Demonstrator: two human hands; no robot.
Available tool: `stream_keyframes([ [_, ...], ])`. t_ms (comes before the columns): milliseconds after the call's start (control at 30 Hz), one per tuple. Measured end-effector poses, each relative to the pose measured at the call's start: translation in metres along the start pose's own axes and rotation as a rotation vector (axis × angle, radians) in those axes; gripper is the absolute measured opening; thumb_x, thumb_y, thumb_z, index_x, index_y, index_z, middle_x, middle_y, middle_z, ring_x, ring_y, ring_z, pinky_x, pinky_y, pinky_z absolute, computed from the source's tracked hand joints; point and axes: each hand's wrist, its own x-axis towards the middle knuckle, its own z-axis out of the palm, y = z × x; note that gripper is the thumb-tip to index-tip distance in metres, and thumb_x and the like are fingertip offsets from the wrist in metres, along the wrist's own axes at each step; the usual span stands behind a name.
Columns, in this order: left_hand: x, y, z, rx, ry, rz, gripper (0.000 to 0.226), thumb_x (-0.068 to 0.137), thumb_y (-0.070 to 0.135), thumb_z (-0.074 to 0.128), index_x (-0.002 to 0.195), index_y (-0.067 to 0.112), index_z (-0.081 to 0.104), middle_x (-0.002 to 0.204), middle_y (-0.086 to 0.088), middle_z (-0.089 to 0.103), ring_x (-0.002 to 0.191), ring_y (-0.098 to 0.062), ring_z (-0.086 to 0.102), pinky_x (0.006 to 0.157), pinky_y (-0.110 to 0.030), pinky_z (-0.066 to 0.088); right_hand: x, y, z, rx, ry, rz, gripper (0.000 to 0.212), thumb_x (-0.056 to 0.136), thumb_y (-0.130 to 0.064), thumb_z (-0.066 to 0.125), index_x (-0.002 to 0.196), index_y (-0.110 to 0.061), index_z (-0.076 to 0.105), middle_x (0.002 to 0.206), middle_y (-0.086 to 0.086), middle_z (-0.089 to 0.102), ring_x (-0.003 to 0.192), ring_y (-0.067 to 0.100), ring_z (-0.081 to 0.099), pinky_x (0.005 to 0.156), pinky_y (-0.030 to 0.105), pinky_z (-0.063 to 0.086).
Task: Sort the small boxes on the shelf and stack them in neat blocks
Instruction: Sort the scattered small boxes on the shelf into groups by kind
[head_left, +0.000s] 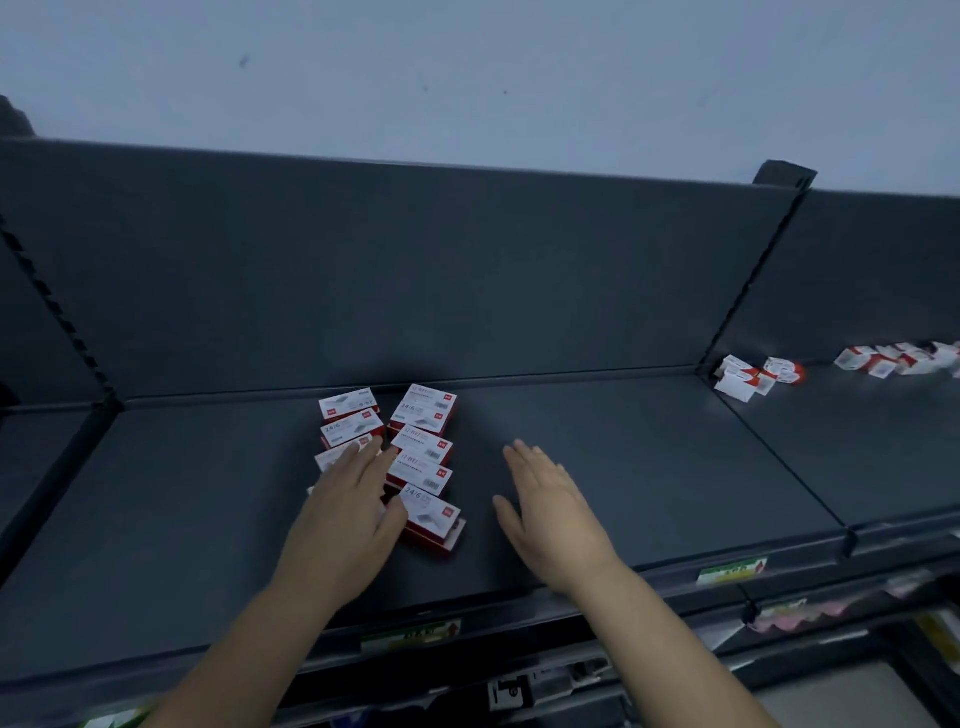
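Several small red-and-white boxes (422, 457) lie in two rough columns on the dark grey shelf (649, 457), near its middle. My left hand (348, 512) lies flat with straight fingers on the left column and covers its nearer boxes. The right column runs from a box by the back panel (425, 408) to a tilted one nearest me (434, 519). My right hand (550, 512) hovers open, palm down, just right of the boxes and holds nothing.
More small red-and-white boxes lie loose on the neighbouring shelf bay at the right (753, 375), with a further heap at the far right (898, 358). A slanted divider edge (779, 457) separates the bays. Price labels (731, 570) sit on the front rail.
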Motion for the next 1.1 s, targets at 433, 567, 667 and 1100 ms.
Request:
stream_keyframes([
  [433, 0.039, 0.089, 0.042, 0.131, -0.178, 0.129, 0.076, 0.084, 0.046, 0.011, 0.156, 0.024, 0.004, 0.163, 0.007, -0.004, 0.149, -0.009, -0.008, 0.117, -0.026, -0.008, -0.026, 0.082, -0.019, -0.063, 0.010, 0.058, 0.063, 0.103, -0.038, 0.031, 0.157, -0.017, 0.004, 0.165, -0.005, -0.002, 0.151, 0.011, -0.007, 0.120, 0.028, -0.010],
  [567, 0.053, 0.129, 0.067, 0.168, -0.194, 0.182, 0.091, 0.070, 0.052, -0.005, 0.156, 0.022, 0.005, 0.163, 0.007, -0.002, 0.149, -0.010, -0.007, 0.116, -0.025, -0.009, -0.039, 0.123, -0.040, -0.050, 0.037, 0.096, 0.064, 0.104, -0.037, 0.032, 0.157, -0.017, 0.004, 0.165, -0.005, -0.002, 0.151, 0.012, -0.007, 0.120, 0.028, -0.009],
  [667, 0.061, 0.171, 0.087, 0.156, -0.192, 0.213, 0.095, 0.067, 0.052, -0.008, 0.156, 0.023, 0.004, 0.163, 0.008, -0.004, 0.149, -0.009, -0.008, 0.115, -0.024, -0.011, -0.049, 0.163, -0.058, -0.030, 0.051, 0.136, 0.063, 0.104, -0.037, 0.031, 0.157, -0.018, 0.002, 0.164, -0.006, -0.004, 0.150, 0.011, -0.009, 0.121, 0.028, -0.009],
  [1100, 0.087, 0.376, 0.178, 0.125, -0.212, 0.266, 0.094, 0.067, 0.052, -0.011, 0.156, 0.022, -0.002, 0.162, 0.008, -0.011, 0.148, -0.009, -0.012, 0.117, -0.026, -0.012, -0.107, 0.352, -0.137, -0.071, 0.011, 0.148, 0.062, 0.105, -0.038, 0.026, 0.157, -0.018, -0.003, 0.164, -0.005, -0.009, 0.150, 0.012, -0.012, 0.121, 0.031, -0.009],
])
